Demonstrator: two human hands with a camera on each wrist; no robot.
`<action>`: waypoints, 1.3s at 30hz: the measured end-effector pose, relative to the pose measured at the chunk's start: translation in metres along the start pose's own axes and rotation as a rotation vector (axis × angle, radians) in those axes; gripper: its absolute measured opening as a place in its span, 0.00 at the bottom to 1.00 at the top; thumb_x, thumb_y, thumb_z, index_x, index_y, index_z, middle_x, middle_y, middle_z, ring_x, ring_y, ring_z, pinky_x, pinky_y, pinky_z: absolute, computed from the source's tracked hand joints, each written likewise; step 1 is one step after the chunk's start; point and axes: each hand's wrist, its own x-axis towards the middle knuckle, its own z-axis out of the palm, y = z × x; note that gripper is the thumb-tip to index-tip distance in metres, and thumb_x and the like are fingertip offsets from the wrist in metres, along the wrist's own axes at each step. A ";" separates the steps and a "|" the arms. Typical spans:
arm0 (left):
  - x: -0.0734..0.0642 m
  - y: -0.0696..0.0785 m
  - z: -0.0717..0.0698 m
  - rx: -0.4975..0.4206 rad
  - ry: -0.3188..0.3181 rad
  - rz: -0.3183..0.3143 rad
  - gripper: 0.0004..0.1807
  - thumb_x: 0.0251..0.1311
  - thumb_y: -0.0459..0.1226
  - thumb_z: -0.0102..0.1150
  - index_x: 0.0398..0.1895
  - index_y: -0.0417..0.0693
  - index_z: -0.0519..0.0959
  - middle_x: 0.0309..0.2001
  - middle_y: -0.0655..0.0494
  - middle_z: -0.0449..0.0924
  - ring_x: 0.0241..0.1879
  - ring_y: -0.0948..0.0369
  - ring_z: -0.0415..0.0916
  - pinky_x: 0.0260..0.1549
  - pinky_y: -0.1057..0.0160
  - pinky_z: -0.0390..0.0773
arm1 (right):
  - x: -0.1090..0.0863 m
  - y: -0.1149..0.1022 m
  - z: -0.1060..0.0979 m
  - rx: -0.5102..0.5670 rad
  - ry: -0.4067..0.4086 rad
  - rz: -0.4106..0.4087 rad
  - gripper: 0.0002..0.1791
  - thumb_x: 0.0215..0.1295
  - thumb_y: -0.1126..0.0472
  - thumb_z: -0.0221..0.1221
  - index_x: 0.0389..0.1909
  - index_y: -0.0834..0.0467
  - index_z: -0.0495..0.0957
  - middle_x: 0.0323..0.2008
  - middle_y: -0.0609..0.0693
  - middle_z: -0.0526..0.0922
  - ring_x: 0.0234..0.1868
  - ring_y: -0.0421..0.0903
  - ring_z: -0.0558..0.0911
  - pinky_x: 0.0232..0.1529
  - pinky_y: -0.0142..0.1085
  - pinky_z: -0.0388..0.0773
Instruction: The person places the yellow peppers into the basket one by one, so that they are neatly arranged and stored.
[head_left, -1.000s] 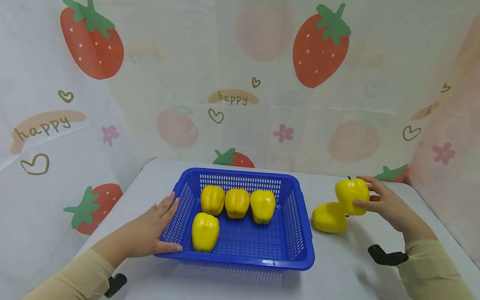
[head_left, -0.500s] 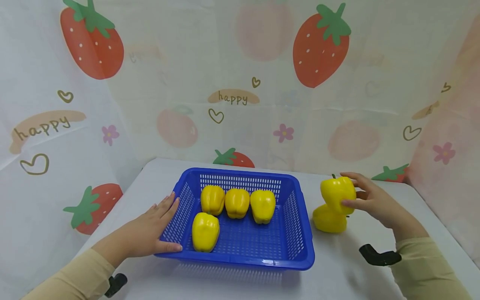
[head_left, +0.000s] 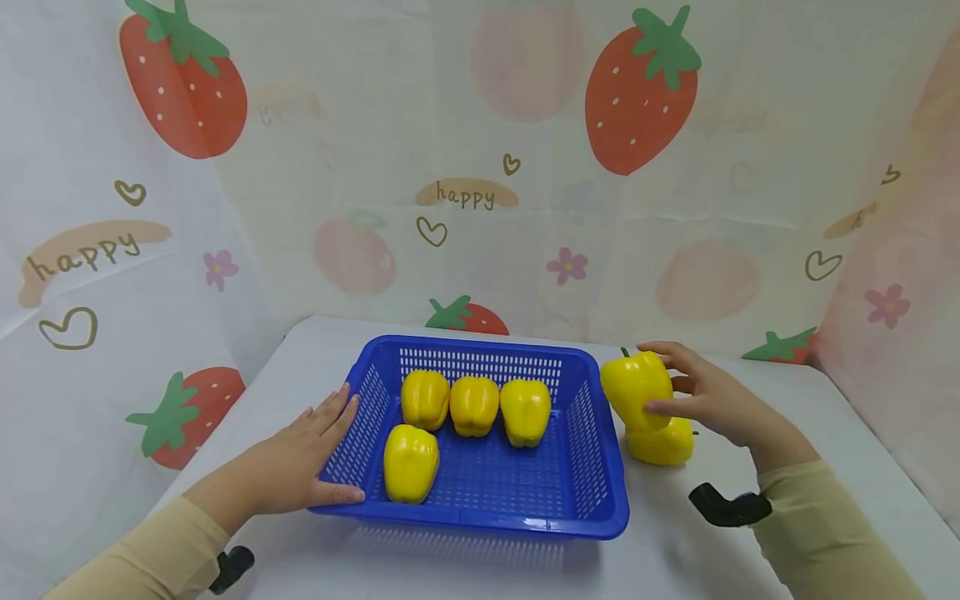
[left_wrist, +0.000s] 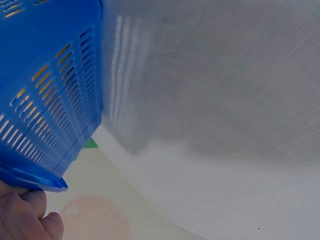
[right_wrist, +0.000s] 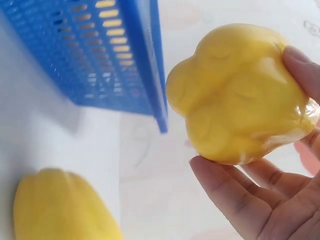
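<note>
My right hand [head_left: 701, 396] grips a yellow bell pepper [head_left: 636, 387] between thumb and fingers, its green stem upward, just off the basket's right rim. In the right wrist view the held bell pepper [right_wrist: 240, 95] shows its lobed underside. Below it, a second yellow bell pepper [head_left: 663, 443] lies on its side on the table. My left hand [head_left: 300, 458] rests with fingers spread on the left rim of the blue plastic basket [head_left: 525, 525]. Inside the basket are several yellow bell peppers [head_left: 474, 407], three in a back row and another bell pepper [head_left: 411, 465] at the front left.
A white table [head_left: 675, 533] carries the basket. Behind and beside it hangs a pale cloth [head_left: 480, 267] printed with strawberries, hearts and flowers. A black strap piece [head_left: 729, 505] juts from the right wrist, and a similar black piece [head_left: 232, 570] from the left.
My right hand has carried the bell pepper leftward, over the one lying on the table, up to the basket's right rim. The left hand and basket have stayed put.
</note>
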 end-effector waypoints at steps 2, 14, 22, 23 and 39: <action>0.000 0.000 0.000 0.002 0.001 0.001 0.61 0.34 0.75 0.38 0.67 0.45 0.40 0.67 0.48 0.33 0.65 0.52 0.39 0.58 0.48 0.47 | 0.002 -0.006 0.002 -0.007 -0.010 -0.006 0.39 0.47 0.50 0.63 0.61 0.41 0.55 0.56 0.52 0.61 0.53 0.60 0.66 0.44 0.53 0.70; 0.001 -0.001 0.002 0.007 0.003 0.005 0.61 0.33 0.75 0.38 0.67 0.45 0.40 0.68 0.48 0.32 0.65 0.52 0.38 0.58 0.48 0.47 | 0.017 -0.037 0.016 0.001 -0.083 -0.085 0.36 0.48 0.51 0.63 0.58 0.37 0.57 0.53 0.51 0.63 0.50 0.56 0.70 0.42 0.45 0.74; 0.001 0.000 0.001 0.005 0.002 0.008 0.61 0.34 0.74 0.39 0.67 0.45 0.40 0.67 0.48 0.32 0.65 0.52 0.38 0.58 0.47 0.47 | 0.029 -0.050 0.034 0.023 -0.145 -0.120 0.36 0.47 0.50 0.63 0.58 0.39 0.58 0.51 0.48 0.64 0.48 0.53 0.72 0.42 0.44 0.74; 0.001 0.000 0.001 0.008 0.003 0.008 0.61 0.34 0.74 0.39 0.67 0.45 0.40 0.67 0.48 0.32 0.65 0.52 0.38 0.58 0.48 0.47 | 0.031 -0.051 0.037 0.025 -0.158 -0.121 0.35 0.47 0.50 0.63 0.57 0.38 0.58 0.51 0.48 0.65 0.49 0.53 0.72 0.42 0.44 0.74; 0.000 -0.001 0.000 0.023 0.005 0.013 0.61 0.35 0.74 0.40 0.67 0.44 0.41 0.67 0.47 0.33 0.65 0.51 0.37 0.58 0.47 0.47 | 0.052 -0.073 0.082 0.010 -0.289 -0.108 0.34 0.43 0.45 0.64 0.53 0.33 0.60 0.51 0.45 0.65 0.46 0.50 0.73 0.42 0.38 0.75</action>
